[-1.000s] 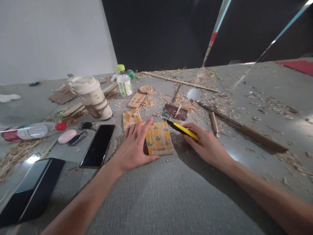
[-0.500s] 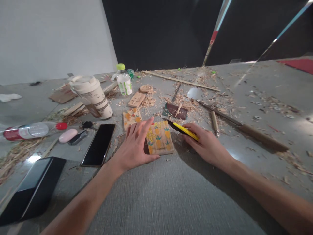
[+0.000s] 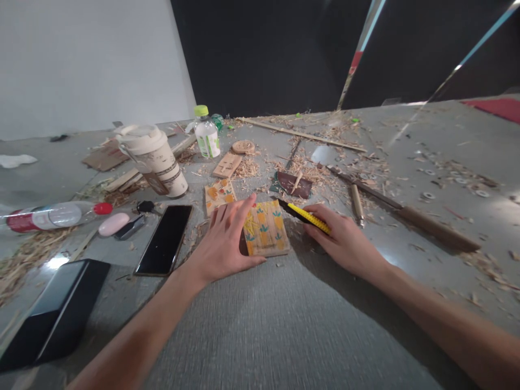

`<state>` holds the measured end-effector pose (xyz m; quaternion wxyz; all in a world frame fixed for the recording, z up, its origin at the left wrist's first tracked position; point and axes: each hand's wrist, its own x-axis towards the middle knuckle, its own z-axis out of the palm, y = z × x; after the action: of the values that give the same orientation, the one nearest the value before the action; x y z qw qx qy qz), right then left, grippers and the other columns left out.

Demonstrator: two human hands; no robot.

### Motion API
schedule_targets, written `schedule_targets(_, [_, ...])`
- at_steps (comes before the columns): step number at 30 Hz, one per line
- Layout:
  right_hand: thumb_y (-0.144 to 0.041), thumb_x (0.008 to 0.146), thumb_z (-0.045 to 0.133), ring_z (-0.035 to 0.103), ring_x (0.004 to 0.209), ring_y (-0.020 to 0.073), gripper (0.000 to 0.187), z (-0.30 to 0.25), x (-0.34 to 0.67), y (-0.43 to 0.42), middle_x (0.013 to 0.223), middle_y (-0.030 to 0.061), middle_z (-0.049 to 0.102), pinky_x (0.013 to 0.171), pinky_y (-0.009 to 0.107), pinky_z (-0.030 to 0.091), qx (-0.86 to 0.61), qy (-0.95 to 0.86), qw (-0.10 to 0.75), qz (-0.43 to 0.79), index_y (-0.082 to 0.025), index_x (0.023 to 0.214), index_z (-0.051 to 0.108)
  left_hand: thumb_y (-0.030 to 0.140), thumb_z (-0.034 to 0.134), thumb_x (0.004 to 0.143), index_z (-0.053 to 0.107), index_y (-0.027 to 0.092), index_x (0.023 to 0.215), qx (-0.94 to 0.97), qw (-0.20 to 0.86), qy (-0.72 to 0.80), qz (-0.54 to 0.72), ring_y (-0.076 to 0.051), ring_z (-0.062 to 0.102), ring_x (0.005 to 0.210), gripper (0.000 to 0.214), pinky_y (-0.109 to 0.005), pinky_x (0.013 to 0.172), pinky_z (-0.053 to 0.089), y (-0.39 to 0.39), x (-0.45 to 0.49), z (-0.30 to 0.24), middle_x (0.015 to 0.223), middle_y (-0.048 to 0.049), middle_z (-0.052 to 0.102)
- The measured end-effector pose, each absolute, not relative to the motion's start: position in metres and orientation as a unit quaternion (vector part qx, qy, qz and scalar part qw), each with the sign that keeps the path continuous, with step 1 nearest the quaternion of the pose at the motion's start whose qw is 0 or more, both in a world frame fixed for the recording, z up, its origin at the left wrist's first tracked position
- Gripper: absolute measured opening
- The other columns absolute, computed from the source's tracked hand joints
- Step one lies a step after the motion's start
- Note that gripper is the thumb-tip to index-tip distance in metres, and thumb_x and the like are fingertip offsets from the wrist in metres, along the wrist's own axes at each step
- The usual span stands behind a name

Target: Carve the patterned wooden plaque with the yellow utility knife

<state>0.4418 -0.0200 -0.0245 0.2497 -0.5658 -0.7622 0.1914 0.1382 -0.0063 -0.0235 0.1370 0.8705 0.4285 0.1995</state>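
Beige lidded cup, contents hidden; L hand, spread, holds blk; R hand grips cutter.

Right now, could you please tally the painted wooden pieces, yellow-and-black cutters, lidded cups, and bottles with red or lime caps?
Painted wooden pieces: 2
Yellow-and-black cutter: 1
Lidded cup: 1
Red-capped bottle: 1
Lime-capped bottle: 1
Total: 6

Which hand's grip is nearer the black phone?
Left. The left-hand grip is right of the phone, apart from it; the right-hand grip, on the yellow cutter, is farther right, past the patterned block.
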Motion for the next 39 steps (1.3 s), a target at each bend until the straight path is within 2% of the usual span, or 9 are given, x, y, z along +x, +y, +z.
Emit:
schedule_targets(14, [-0.044, 0.107, 0.048, 0.070, 0.082, 0.0238, 0.031, -0.0256, 0.4427, -0.0194, 0.094, 0.0040, 0.077, 0.075, 0.038, 0.049, -0.572, -0.754, 0.240, 0.217, -0.025, 0.127, 0.061, 0.060, 0.091, 0.078, -0.003, 0.035, 0.172, 0.876, 0.121, 0.415, 0.215, -0.047, 0.042, 0.151, 0.136, -0.070, 0.124, 0.037, -0.0042, 0.1378, -0.0288, 0.170, -0.0196, 0.037])
schedule_targets(16, [-0.044, 0.107, 0.048, 0.070, 0.083, 0.0240, 0.030, -0.0246, 0.4424, -0.0194, 0.096, 0.0046, 0.077, 0.075, 0.038, 0.049, -0.572, -0.754, 0.240, 0.216, -0.025, 0.127, 0.061, 0.059, 0.092, 0.078, 0.004, 0.033, 0.172, 0.874, 0.121, 0.412, 0.226, -0.045, 0.043, 0.151, 0.130, -0.069, 0.125, 0.038, -0.0036, 0.1378, -0.0277, 0.168, -0.0192, 0.041])
schedule_targets(18, [-0.044, 0.107, 0.049, 0.071, 0.084, 0.0242, 0.030, -0.0244, 0.4426, -0.0193, 0.097, 0.0053, 0.077, 0.075, 0.038, 0.049, -0.570, -0.756, 0.242, 0.214, -0.025, 0.127, 0.061, 0.059, 0.090, 0.081, 0.019, 0.031, 0.167, 0.874, 0.125, 0.403, 0.242, -0.042, 0.045, 0.152, 0.115, -0.066, 0.125, 0.039, -0.0027, 0.1373, -0.0262, 0.164, -0.0179, 0.047])
schedule_targets(21, [-0.044, 0.107, 0.049, 0.071, 0.084, 0.0239, 0.029, -0.0256, 0.4433, -0.0190, 0.098, 0.0052, 0.078, 0.075, 0.037, 0.049, -0.568, -0.758, 0.241, 0.210, -0.025, 0.126, 0.061, 0.063, 0.086, 0.084, 0.045, 0.027, 0.149, 0.873, 0.131, 0.395, 0.254, -0.041, 0.047, 0.152, 0.085, -0.066, 0.125, 0.040, -0.0012, 0.1364, -0.0243, 0.160, -0.0173, 0.052])
schedule_targets(24, [-0.044, 0.107, 0.050, 0.072, 0.084, 0.0236, 0.028, -0.0270, 0.4439, -0.0189, 0.098, 0.0044, 0.078, 0.075, 0.037, 0.048, -0.573, -0.758, 0.237, 0.205, -0.026, 0.126, 0.061, 0.067, 0.084, 0.083, 0.057, 0.024, 0.128, 0.871, 0.138, 0.402, 0.247, -0.043, 0.048, 0.151, 0.068, -0.068, 0.123, 0.042, -0.0002, 0.1360, -0.0228, 0.162, -0.0180, 0.051])
schedule_targets(27, [-0.044, 0.107, 0.050, 0.071, 0.083, 0.0228, 0.029, -0.0268, 0.4436, -0.0192, 0.096, 0.0038, 0.077, 0.074, 0.036, 0.048, -0.573, -0.756, 0.238, 0.208, -0.025, 0.125, 0.062, 0.068, 0.084, 0.083, 0.059, 0.023, 0.114, 0.870, 0.145, 0.405, 0.242, -0.043, 0.049, 0.149, 0.060, -0.069, 0.121, 0.044, -0.0001, 0.1362, -0.0211, 0.162, -0.0174, 0.052])
schedule_targets(32, [-0.044, 0.107, 0.049, 0.070, 0.080, 0.0221, 0.030, -0.0248, 0.4426, -0.0196, 0.093, 0.0036, 0.076, 0.073, 0.036, 0.048, -0.575, -0.752, 0.237, 0.217, -0.024, 0.126, 0.062, 0.066, 0.086, 0.081, 0.052, 0.024, 0.101, 0.864, 0.153, 0.413, 0.244, -0.043, 0.050, 0.149, 0.058, -0.070, 0.118, 0.046, -0.0013, 0.1371, -0.0200, 0.162, -0.0165, 0.053])
schedule_targets(37, [-0.045, 0.107, 0.049, 0.071, 0.084, 0.0228, 0.030, -0.0249, 0.4429, -0.0191, 0.099, 0.0053, 0.078, 0.075, 0.037, 0.049, -0.569, -0.756, 0.242, 0.217, -0.024, 0.125, 0.063, 0.067, 0.087, 0.080, 0.052, 0.025, 0.122, 0.866, 0.148, 0.407, 0.249, -0.043, 0.048, 0.151, 0.068, -0.071, 0.120, 0.043, -0.0003, 0.1372, -0.0219, 0.160, -0.0178, 0.054])
schedule_targets(39, [-0.044, 0.108, 0.050, 0.070, 0.083, 0.0229, 0.030, -0.0256, 0.4433, -0.0189, 0.098, 0.0052, 0.078, 0.074, 0.037, 0.049, -0.570, -0.756, 0.239, 0.214, -0.024, 0.126, 0.062, 0.068, 0.086, 0.081, 0.053, 0.024, 0.120, 0.869, 0.145, 0.403, 0.247, -0.043, 0.049, 0.150, 0.067, -0.070, 0.119, 0.044, 0.0002, 0.1368, -0.0223, 0.160, -0.0182, 0.054])
